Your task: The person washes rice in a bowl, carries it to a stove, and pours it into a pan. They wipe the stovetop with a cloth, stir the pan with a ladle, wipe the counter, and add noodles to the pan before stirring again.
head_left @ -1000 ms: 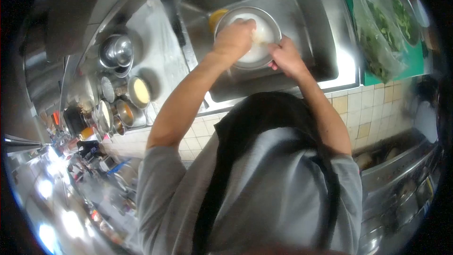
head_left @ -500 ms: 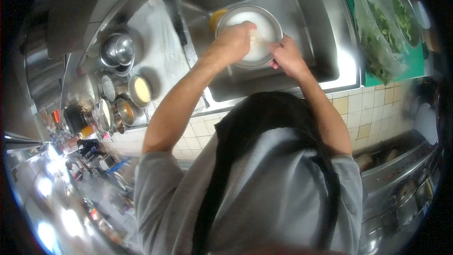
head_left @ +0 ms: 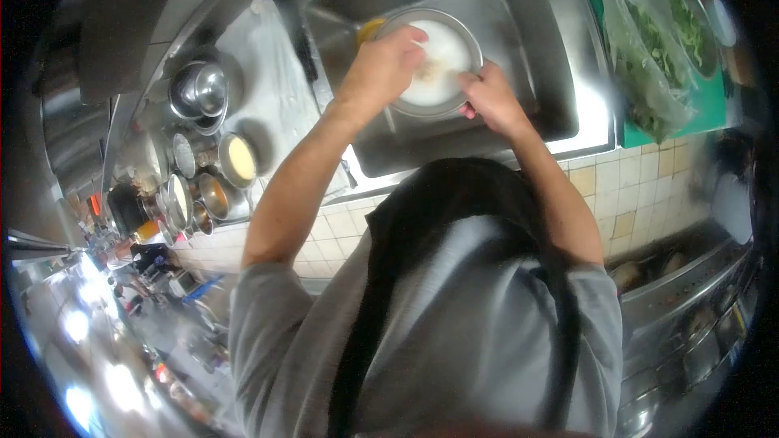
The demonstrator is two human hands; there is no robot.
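Note:
In the sink [head_left: 540, 57] I see a round metal bowl [head_left: 477, 40] filled with cloudy white liquid [head_left: 442, 40]. A small tan clump [head_left: 428, 69], whose kind I cannot make out, shows in the liquid near the middle. My right hand [head_left: 491, 97] grips the bowl's right rim, thumb on the inside and fingers beneath. Over the bowl's left side is my left hand [head_left: 385, 65], its fingertips apart above the white liquid and nothing visible between them. Part of the left rim is hidden behind it.
Metal bowls [head_left: 199, 91] and small containers, one with pale yellow contents [head_left: 242, 157], stand on the left counter. A white cloth [head_left: 264, 65] lies beside the sink. Bagged leafy greens [head_left: 649, 40] rest on a green board [head_left: 706, 113] at right. A yellow object [head_left: 370, 30] touches the bowl's far side.
My left hand has drawn back from the middle of the bowl toward its left rim, its fingers parting and uncovering the tan clump. My right hand keeps its grip on the bowl.

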